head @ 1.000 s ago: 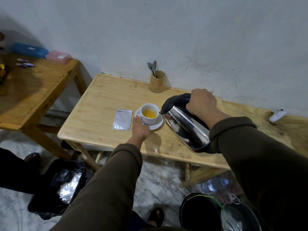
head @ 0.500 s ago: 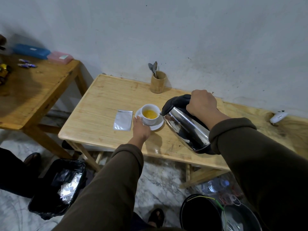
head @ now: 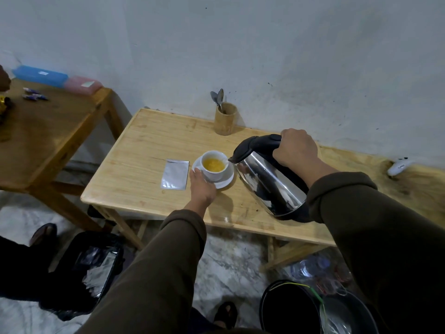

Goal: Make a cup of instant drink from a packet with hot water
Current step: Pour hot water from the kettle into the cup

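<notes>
On the light wooden table (head: 144,150), white cup (head: 215,165) of yellow liquid sits on its saucer (head: 227,179), silver packet (head: 175,174) flat just left. Left hand (head: 201,189) rests against saucer edge, fingers loosely curled. Right hand (head: 295,148) fist-closed round handle of tilted steel kettle (head: 269,182), spout at cup rim.

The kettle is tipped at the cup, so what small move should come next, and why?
Probably keep the kettle tilted a little longer, then level it. Its spout sits at the rim of the cup, which looks only partly full of yellow drink. The left hand steadies the saucer, and the right hand grips the handle, so pouring can go on safely.
</notes>
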Available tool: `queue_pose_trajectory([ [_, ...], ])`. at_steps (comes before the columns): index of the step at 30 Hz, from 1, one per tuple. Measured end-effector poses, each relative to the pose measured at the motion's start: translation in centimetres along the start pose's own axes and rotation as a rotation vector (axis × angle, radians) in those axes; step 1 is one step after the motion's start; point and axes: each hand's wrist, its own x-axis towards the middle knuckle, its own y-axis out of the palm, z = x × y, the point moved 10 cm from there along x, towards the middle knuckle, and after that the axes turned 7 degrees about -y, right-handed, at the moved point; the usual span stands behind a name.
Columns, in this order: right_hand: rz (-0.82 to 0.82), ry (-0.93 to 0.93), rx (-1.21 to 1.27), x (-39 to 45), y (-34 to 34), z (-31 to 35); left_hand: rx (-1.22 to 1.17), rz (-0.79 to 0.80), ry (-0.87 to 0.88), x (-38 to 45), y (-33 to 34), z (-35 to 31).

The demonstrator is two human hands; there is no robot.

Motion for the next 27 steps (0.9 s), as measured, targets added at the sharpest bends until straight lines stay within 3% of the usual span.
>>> queue_pose_trajectory([
  [10, -0.193, 0.223, 0.326, -2.3, -1.1, -7.0, -0.200, 0.037, -0.041, -1.2, 1.9, -0.5],
  [18, -0.394, 0.598, 0.670, -7.8, 1.1, -13.8, 0.097, 0.093, 0.034, -0.8, 3.7, -0.7],
  [27, -0.598, 0.832, 0.862, -12.6, 4.0, -17.8, 0.116, 0.056, 0.016, -0.8, 4.9, -0.3],
])
